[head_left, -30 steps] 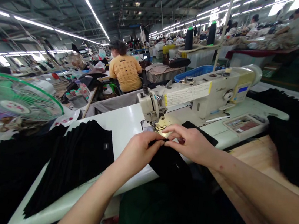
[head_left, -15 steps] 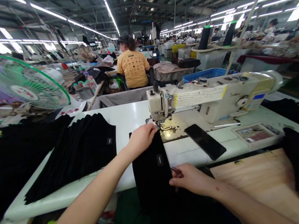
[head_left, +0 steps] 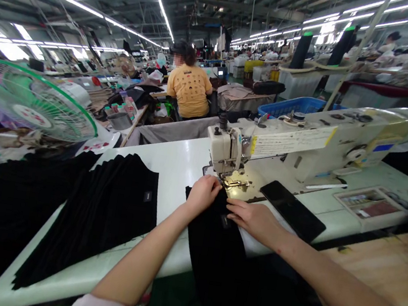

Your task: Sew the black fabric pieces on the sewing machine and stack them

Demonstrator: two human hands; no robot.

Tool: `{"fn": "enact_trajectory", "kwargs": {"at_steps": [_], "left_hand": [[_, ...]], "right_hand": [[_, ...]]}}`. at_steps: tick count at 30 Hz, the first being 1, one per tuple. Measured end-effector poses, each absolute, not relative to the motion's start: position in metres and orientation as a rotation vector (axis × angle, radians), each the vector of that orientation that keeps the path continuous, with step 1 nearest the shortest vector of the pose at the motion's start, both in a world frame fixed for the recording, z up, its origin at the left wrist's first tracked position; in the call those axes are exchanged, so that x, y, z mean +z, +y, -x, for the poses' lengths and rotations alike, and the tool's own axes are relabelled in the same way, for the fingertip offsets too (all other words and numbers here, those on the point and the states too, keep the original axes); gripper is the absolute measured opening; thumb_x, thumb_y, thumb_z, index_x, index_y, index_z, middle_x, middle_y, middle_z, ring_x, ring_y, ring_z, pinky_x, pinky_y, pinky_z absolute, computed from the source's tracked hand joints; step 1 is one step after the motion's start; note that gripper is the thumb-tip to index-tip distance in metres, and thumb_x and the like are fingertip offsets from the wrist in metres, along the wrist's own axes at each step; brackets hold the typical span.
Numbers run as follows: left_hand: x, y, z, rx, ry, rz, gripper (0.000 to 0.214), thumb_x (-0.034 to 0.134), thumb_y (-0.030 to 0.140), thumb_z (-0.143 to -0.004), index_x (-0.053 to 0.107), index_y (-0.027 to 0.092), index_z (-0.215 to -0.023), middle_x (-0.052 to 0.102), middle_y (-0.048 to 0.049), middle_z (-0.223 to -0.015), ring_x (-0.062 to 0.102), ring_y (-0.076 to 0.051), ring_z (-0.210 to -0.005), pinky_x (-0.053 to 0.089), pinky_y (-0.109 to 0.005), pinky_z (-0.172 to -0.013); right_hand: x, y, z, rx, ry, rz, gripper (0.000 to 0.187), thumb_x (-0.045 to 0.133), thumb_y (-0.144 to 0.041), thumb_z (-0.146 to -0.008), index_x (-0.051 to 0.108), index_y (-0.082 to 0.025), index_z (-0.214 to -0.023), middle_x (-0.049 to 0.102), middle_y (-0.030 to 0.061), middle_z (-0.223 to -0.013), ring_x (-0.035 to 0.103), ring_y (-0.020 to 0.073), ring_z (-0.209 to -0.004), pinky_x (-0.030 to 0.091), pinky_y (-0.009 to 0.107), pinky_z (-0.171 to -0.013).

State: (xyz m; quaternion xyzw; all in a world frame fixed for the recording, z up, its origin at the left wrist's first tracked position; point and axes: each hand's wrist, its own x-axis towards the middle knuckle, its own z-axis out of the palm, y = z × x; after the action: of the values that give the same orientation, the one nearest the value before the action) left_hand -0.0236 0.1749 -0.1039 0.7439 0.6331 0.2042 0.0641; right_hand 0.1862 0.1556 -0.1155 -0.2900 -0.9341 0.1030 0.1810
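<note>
A black garment piece (head_left: 211,256) runs from the sewing machine's needle area down over the table's front edge. It bears a small dark label (head_left: 225,221), partly covered by my right hand. My left hand (head_left: 202,193) is closed on the fabric's upper end, fingertips beside the presser foot (head_left: 225,177). Reaching in from the right, my right hand (head_left: 255,221) rests on the fabric's right edge with its fingers stretched out; its palm is hidden. The sewing machine (head_left: 305,142) stands just beyond both hands.
Left of my arm lies a layered stack of black pieces (head_left: 120,202) with a label on top. A black phone (head_left: 291,209) and a small parts tray (head_left: 370,206) are on the right. A green-rimmed fan (head_left: 35,102) stands left. Ahead sits a person in yellow (head_left: 188,89).
My right hand has moved up and forward onto the fabric near the needle. The dark snips it held earlier are out of sight. The view has shifted slightly; my left hand stays at the fabric's end.
</note>
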Motion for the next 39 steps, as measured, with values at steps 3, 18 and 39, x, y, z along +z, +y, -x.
{"fn": "enact_trajectory", "kwargs": {"at_steps": [3,18,39], "left_hand": [[-0.108,0.185,0.027,0.642,1.894,-2.242,0.011,0.058,0.020,-0.090,0.064,0.017,-0.080,0.067,-0.0062,-0.086,0.061,-0.021,-0.086,0.047,-0.031,-0.080],[-0.115,0.194,0.027,0.715,1.980,-2.204,0.014,0.054,0.017,-0.091,0.064,0.017,-0.082,0.066,-0.0086,-0.086,0.062,-0.024,-0.086,0.047,-0.034,-0.079],[-0.110,0.198,0.027,0.724,2.064,-2.144,0.010,0.058,0.017,-0.085,0.063,0.019,-0.077,0.067,-0.0058,-0.082,0.063,-0.022,-0.082,0.048,-0.032,-0.074]], "right_hand": [[-0.118,0.157,-0.183,0.266,-2.610,0.823,0.029,0.056,-0.022,-0.097,0.067,-0.017,-0.122,0.064,0.0094,-0.133,0.071,0.0261,-0.101,0.060,0.038,-0.085],[-0.124,0.163,-0.176,0.184,-2.572,0.877,0.029,0.058,-0.022,-0.095,0.066,-0.018,-0.122,0.064,0.0061,-0.134,0.072,0.0244,-0.100,0.062,0.037,-0.079],[-0.120,0.163,-0.173,0.105,-2.589,0.899,0.028,0.056,-0.023,-0.097,0.066,-0.018,-0.123,0.065,0.0052,-0.132,0.071,0.0232,-0.099,0.062,0.034,-0.078]]}}
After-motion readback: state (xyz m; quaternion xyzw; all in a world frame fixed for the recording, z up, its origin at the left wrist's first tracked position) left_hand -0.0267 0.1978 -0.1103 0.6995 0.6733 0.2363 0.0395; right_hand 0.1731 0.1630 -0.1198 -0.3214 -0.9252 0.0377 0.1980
